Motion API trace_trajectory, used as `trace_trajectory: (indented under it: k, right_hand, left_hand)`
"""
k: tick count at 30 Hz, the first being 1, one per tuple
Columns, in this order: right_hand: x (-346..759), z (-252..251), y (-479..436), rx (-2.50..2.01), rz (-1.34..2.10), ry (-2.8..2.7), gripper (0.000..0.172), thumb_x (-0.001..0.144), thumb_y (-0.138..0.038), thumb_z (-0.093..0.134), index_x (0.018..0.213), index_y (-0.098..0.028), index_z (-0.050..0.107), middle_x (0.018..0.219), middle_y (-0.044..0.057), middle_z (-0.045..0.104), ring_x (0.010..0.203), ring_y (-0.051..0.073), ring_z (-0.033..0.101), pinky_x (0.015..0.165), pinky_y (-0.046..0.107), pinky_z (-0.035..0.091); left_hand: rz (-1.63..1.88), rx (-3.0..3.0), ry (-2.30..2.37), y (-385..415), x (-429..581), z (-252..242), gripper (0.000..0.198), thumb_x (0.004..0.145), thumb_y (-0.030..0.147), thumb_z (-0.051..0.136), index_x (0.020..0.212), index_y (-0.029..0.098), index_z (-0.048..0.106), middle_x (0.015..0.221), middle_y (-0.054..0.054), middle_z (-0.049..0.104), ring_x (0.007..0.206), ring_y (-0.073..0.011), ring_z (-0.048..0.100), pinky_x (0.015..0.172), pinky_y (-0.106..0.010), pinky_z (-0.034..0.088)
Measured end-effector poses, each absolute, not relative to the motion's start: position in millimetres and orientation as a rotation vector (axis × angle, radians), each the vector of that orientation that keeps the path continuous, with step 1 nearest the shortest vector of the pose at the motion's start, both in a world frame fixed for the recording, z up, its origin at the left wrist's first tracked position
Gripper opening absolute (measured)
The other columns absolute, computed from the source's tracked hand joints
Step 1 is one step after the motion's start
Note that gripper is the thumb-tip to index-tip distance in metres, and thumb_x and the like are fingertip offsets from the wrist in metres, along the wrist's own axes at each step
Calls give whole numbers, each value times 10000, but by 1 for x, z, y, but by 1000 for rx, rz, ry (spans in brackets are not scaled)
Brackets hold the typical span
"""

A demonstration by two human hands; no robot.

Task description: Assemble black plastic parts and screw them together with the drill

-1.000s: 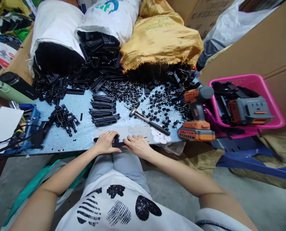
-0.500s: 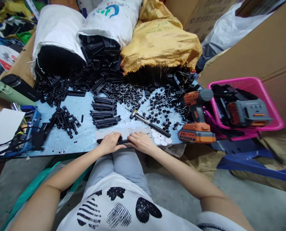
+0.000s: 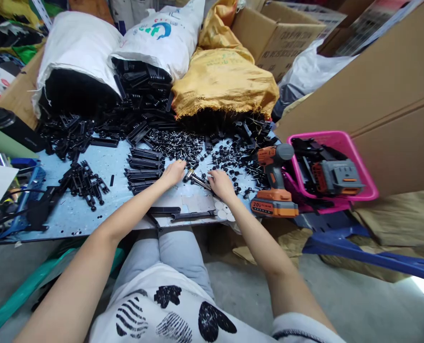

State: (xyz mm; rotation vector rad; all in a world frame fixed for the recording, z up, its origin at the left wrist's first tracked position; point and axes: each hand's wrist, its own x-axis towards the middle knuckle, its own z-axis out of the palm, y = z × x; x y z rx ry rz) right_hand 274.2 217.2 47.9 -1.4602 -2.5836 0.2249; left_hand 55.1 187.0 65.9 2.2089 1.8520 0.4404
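My left hand [image 3: 175, 172] reaches over the edge of a heap of small black pieces with metal pins [image 3: 178, 145], its fingers curled down among them. Whatever is between those fingers is hidden. My right hand [image 3: 221, 185] lies across the handle end of a hammer [image 3: 198, 181], fingertips bent together near scattered pinned pieces [image 3: 229, 155]; I cannot make out what they pinch. Close to the table's front edge lie long black plastic parts [image 3: 193, 216] beside flat grey pads [image 3: 197, 204]. A row of stacked black parts [image 3: 144, 164] sits left of my left hand.
An orange cordless drill [image 3: 273, 183] stands at the right, next to a pink basket [image 3: 370, 188] with black parts and a battery. White sacks [image 3: 78, 45] and a yellow sack [image 3: 226, 81] line the back. White discs [image 3: 223, 210] lie near the front edge.
Both hands have left the long black part at the front edge and moved forward to the small pinned pieces. The long parts now lie on the table. The view has shifted slightly.
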Motion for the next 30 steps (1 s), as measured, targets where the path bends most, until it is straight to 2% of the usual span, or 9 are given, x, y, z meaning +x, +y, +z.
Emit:
trace_trajectory:
  k: [5,8,12,15,19,21,25,30]
  right_hand:
    - [251,40,258,-1719,331,-2665,302,849,-229,487,1095,-133,634,1055,144,631,962,241,567,792,303,415]
    - [244,39,255,-1703,348,-2614,326,831,-190,469,1103,-115,633,1061,147,626,942,235,580,817,306,419]
    - [239,52,230,-1368,368,-2498,371,873,-203,402,1175,-103,593,1166,155,549,972,230,563,870,327,426]
    - [233,70,201,-1106,470,-2498,361,910,-254,389,1199,-135,570,1124,139,552,970,224,557,866,343,443]
    - [226,91,165,-871,607,-2524,312,927,-290,397,1111,-171,618,1107,125,562,1014,217,549,875,344,450]
    - [224,95,152,-804,709,-2557,293,923,-301,416,1067,-181,642,1074,113,589,970,205,571,860,337,459]
    - [227,92,138,-810,914,-2627,236,887,-310,502,975,-172,673,917,78,653,782,166,607,753,285,482]
    - [230,92,133,-852,967,-2780,181,854,-226,546,938,-149,686,905,83,673,782,159,624,742,253,468]
  left_hand:
    - [1312,1648,1856,80,20,74,129,825,231,540,918,153,583,915,-61,638,862,-171,624,827,-309,493]
    - [1517,1122,1828,19,1,58,222,776,317,617,907,141,582,864,-62,655,791,-171,658,779,-318,528]
    - [1499,928,1886,-20,-5,35,250,748,340,645,885,136,599,861,-75,676,789,-182,672,786,-331,533]
    - [1398,1115,1976,-23,-2,38,212,781,330,611,899,154,614,877,-71,684,769,-179,668,753,-323,535]
    - [1208,1516,2021,-18,-2,51,141,824,272,551,897,174,621,907,-72,687,790,-183,657,761,-330,527]
    - [1176,1578,2044,-16,-4,53,139,836,261,532,912,178,614,913,-72,685,809,-187,654,772,-334,524]
    - [1137,1566,2061,-15,-5,49,138,842,267,534,916,174,605,852,-59,684,733,-176,656,692,-310,534]
    - [1010,1979,2037,-23,1,39,229,912,209,411,1010,176,615,1038,-112,673,1015,-218,619,883,-393,483]
